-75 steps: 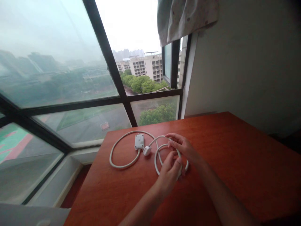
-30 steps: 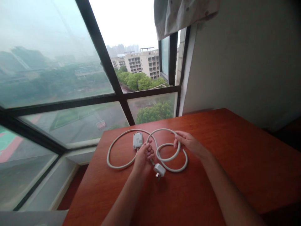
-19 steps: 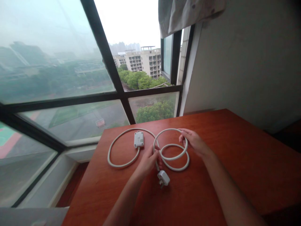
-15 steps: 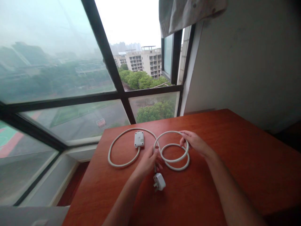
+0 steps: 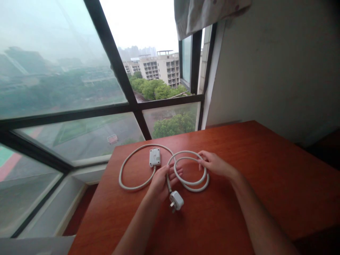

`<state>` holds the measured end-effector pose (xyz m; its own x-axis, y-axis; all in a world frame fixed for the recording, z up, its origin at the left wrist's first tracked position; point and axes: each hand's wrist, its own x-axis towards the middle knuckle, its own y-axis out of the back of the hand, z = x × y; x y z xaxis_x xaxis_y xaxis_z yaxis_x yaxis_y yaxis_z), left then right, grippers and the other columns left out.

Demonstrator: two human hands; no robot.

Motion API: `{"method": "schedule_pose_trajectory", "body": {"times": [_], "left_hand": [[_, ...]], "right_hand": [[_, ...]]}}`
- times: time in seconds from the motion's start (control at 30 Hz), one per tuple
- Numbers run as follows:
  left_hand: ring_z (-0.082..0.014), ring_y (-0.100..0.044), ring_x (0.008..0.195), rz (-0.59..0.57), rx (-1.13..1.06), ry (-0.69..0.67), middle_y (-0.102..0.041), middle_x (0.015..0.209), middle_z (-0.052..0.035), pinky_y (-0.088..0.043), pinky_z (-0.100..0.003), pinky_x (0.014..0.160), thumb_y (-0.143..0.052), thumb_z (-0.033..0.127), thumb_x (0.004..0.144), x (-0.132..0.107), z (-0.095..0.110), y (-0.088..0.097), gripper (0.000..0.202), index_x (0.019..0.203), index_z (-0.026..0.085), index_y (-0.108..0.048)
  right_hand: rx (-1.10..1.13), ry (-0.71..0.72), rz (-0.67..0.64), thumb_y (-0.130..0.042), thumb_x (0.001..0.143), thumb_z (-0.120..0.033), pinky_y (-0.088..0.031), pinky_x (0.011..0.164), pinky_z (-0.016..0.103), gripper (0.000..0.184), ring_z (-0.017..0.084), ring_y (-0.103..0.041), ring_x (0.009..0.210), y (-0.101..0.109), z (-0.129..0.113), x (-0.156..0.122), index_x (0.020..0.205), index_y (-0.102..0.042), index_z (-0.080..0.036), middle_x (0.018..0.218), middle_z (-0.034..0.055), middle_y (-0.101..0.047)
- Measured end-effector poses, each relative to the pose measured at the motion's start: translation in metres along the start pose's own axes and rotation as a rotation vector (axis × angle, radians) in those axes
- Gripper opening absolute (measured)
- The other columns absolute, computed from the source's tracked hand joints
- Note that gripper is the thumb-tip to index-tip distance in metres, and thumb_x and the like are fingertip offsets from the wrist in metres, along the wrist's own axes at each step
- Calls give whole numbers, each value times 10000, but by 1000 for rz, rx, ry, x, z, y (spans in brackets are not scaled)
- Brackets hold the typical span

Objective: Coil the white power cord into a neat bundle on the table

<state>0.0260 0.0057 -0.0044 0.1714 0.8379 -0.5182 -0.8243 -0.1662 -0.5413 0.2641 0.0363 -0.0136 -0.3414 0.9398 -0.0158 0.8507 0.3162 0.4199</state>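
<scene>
Ahead of you rises a wide, slanting glass window in dark metal frames (image 5: 135,105). In front of it stands a reddish-brown wooden table (image 5: 202,226), its far edge close to the glass. A pale grey fabric curtain with dark spots (image 5: 207,17) hangs at the top. On and just above the tabletop is your thick, off-white round cable (image 5: 191,184), one broad loop to the left, overlapping rings to the right. Your right hand (image 5: 216,163) pinches the outer side of those rings between thumb and fingers. Your left hand (image 5: 162,179) has its fingers spread, the cable crossing its palm beside the thumb; you cannot tell whether the thumb grips. The white rectangular box with corner screws (image 5: 154,157) lies inside the left loop. The white blocky plug with metal prongs (image 5: 177,200) sits just below your left hand, tilted.
</scene>
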Motion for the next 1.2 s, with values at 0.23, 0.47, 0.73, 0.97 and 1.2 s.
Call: {"method": "schedule_pose_trajectory", "body": {"times": [0.23, 0.47, 0.73, 0.97, 1.2], "left_hand": [[-28, -439, 414, -57, -178, 46, -487, 616, 28, -362, -117, 387, -467, 151, 901, 5, 0, 2, 68, 882, 115, -522], [12, -216, 374, -213, -117, -106, -291, 584, 98, -166, -88, 346, -596, 214, 827, -5, 20, 7, 187, 970, 103, -550], [6, -201, 370, -256, -194, -372, -265, 565, 103, -164, -104, 335, -661, 246, 790, -14, 42, 11, 210, 934, 125, -570], [-2, -194, 350, -193, -348, -384, -237, 535, 110, -150, -115, 308, -623, 197, 833, -6, 36, 11, 141, 798, 147, -496], [-2, -237, 343, -99, -501, -186, -242, 531, 103, -188, -95, 322, -439, 132, 939, 3, 17, 8, 162, 778, 150, -447]], "right_hand": [[82, 86, -79, -632, 814, -397, -436, 570, 240, 290, 148, -611, 660, -7, -14, -4, 977, -533, -178, 758, 19, -671], [88, 106, 221, -524, 865, -537, -415, 557, 244, 383, 133, -534, 647, 1, -8, 3, 860, -637, -170, 759, 26, -617], [450, 72, -49, -422, 907, -584, -501, 603, 274, 501, 183, -645, 771, -16, -19, 1, 1050, -638, -155, 903, 101, -679], [572, 211, -16, -626, 842, -415, -473, 922, 386, 277, 235, -620, 1034, -46, -43, -7, 1028, -671, -215, 1049, 81, -695], [827, 196, -79, -516, 897, -484, -463, 900, 395, 356, 232, -633, 977, -77, -46, -10, 1134, -544, -219, 1048, 106, -680]]}}
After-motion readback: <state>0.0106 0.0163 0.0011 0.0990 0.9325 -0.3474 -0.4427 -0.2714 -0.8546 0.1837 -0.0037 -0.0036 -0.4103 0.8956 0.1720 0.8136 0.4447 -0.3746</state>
